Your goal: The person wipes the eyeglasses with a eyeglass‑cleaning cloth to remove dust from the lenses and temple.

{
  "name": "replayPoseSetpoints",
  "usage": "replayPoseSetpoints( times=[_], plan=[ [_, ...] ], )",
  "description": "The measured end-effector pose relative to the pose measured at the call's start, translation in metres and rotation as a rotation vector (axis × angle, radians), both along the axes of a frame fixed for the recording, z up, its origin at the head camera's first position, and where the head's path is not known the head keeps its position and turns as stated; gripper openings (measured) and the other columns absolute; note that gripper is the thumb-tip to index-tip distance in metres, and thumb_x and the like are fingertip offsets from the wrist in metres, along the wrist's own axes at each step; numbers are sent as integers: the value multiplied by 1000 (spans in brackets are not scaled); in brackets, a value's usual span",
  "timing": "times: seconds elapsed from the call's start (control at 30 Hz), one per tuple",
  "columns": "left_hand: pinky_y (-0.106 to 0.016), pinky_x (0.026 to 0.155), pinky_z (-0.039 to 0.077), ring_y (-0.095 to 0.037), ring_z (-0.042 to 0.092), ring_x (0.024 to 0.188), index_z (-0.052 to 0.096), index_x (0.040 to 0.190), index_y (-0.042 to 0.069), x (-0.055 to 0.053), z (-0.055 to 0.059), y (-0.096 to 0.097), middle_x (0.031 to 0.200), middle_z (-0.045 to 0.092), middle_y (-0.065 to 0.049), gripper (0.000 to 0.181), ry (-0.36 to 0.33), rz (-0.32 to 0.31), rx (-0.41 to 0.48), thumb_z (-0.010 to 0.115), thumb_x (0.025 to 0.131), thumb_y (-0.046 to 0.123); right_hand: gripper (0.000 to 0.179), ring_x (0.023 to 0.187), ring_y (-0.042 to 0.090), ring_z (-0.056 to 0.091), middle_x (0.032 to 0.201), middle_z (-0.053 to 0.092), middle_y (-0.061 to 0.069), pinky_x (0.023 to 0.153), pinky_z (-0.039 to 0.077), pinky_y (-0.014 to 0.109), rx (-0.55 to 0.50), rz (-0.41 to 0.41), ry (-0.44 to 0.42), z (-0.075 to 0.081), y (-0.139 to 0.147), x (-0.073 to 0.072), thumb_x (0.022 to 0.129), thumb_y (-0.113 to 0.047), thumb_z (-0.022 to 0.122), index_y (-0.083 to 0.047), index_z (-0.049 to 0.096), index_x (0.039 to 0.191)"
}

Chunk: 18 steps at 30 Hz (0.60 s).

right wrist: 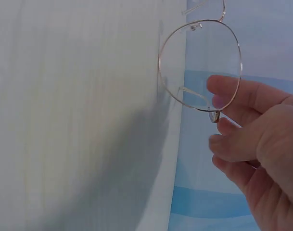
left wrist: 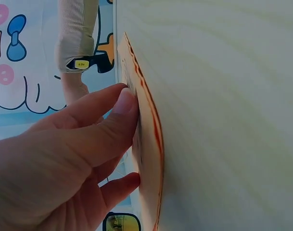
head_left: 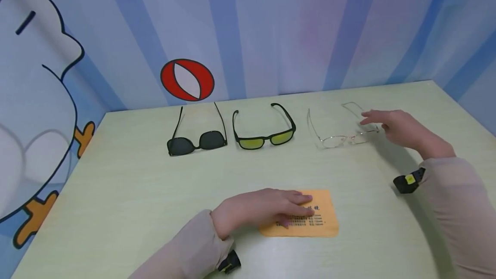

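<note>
My left hand (head_left: 261, 206) rests with fairly straight fingers on an orange cloth (head_left: 328, 212) printed with dark lettering. Up close in the left wrist view, the thumb and fingertips touch the printed face of the cloth (left wrist: 152, 159), whose edge shows a red line. Over at the right, my right hand (head_left: 404, 129) is at the hinge end of thin wire-rimmed glasses (head_left: 334, 142) with clear lenses. Its fingers are loosely bent around the hinge and one temple, thumb and forefinger apart. In the right wrist view, the forefinger shows through the round lens (right wrist: 201, 65).
Sunglasses (head_left: 180, 146) with dark lenses lie at the left, temples toward the wall. Beside them is a black-framed pair (head_left: 283, 137) with yellow-green lenses. A striped blue wall (head_left: 259, 33) with cartoon figures borders the pale table (head_left: 128, 175) at the back and sides.
</note>
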<state>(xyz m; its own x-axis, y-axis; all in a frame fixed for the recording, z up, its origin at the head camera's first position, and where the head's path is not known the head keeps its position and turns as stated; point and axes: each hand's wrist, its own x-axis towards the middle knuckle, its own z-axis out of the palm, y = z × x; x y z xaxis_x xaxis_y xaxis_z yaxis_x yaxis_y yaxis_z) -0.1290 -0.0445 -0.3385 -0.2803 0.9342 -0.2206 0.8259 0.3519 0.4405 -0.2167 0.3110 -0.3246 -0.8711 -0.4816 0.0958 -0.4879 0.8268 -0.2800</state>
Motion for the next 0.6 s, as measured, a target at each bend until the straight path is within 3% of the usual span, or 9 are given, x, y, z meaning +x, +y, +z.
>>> replayPoseSetpoints(
  times=[0.07, 0.17, 0.27, 0.37, 0.5, 0.6],
  plan=[
    [-21, 108, 26, -10, 23, 138, 45, 139, 21, 0, 0, 0, 149, 31, -1, 44, -7, -1, 2, 53, 96, 19, 43, 120, 48, 41, 130, 47, 28, 60, 45, 33, 23, 17, 16, -2, 0, 0, 81, 24, 43, 5, 61, 115],
    [-21, 108, 26, -10, 23, 138, 46, 138, 22, 0, 0, 0, 149, 31, -1, 44, -16, -1, 7, 54, 95, 19, 38, 113, 45, 49, 127, 50, 28, 50, 39, 29, 47, 46, 45, -5, 0, 1, 80, 21, 52, 4, 64, 112],
    [-21, 108, 26, -9, 22, 138, 47, 137, 24, 0, 0, 1, 149, 30, 0, 43, -29, 6, 3, 55, 95, 19, 32, 98, 42, 59, 125, 51, 29, 62, 50, 38, 65, 50, 56, -6, 0, 1, 79, 17, 58, 4, 65, 108],
    [-22, 109, 25, -10, 21, 138, 47, 138, 25, 0, 0, 1, 150, 29, 1, 43, -29, 5, -8, 54, 95, 20, 28, 78, 35, 64, 124, 51, 30, 69, 51, 47, 83, 46, 59, -5, -1, 2, 79, 13, 62, 3, 67, 105],
    [-23, 110, 24, -11, 22, 138, 46, 138, 25, 1, 0, 1, 150, 29, 0, 43, -9, -2, -18, 53, 95, 20, 26, 52, 20, 57, 122, 53, 31, 58, 50, 39, 108, 42, 97, -4, 1, 5, 78, 11, 65, 2, 69, 102],
    [-24, 110, 24, -12, 23, 138, 47, 138, 25, 1, 0, 1, 149, 30, 0, 43, 14, -9, -17, 53, 95, 20, 24, 46, 15, 52, 120, 54, 31, 52, 48, 35, 114, 39, 126, -5, 3, 6, 77, 10, 67, 2, 70, 100]
  ],
)
